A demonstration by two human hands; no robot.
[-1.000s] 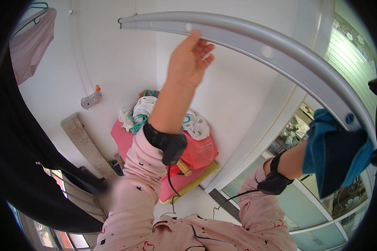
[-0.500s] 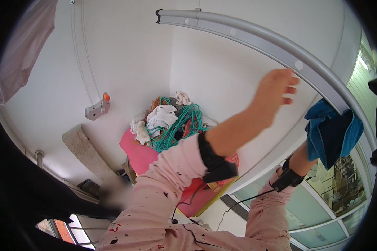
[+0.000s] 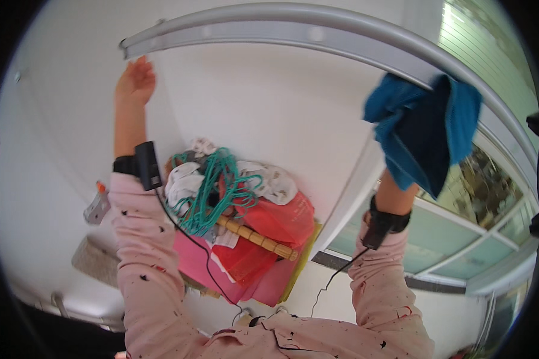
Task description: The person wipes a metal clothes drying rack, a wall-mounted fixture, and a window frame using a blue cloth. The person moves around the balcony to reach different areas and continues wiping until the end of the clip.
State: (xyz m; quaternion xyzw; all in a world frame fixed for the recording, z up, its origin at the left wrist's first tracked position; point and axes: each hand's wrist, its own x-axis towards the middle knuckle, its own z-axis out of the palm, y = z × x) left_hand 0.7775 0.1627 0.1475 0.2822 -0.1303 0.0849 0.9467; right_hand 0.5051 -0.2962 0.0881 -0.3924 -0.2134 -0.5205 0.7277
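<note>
A long grey metal rail (image 3: 233, 27) arcs overhead across the view. My left hand (image 3: 136, 82) is raised just under its left end, fingers loosely bent and apart, with nothing visible in them; whether the fingertips touch the rail I cannot tell. On the right, a blue cloth (image 3: 422, 128) with a darker navy side bunches around the lower edge of the rail. My right wrist (image 3: 396, 192) reaches up into this cloth from below. The cloth hides my right hand and its fingers, which appear to grip it against the rail.
Below stands a pink-covered surface (image 3: 263, 290) heaped with teal hangers (image 3: 212, 191), white clothes (image 3: 269, 179), a red bag (image 3: 287, 218) and a bamboo stick (image 3: 257, 237). A wall crank (image 3: 96, 209) is at left, a glass-paned frame (image 3: 437, 239) at right. Black cables run from both wrist bands.
My left hand has moved left along the rail, from its middle to its left end. The view has shifted right, and the blue cloth with my right arm remains at the rail.
</note>
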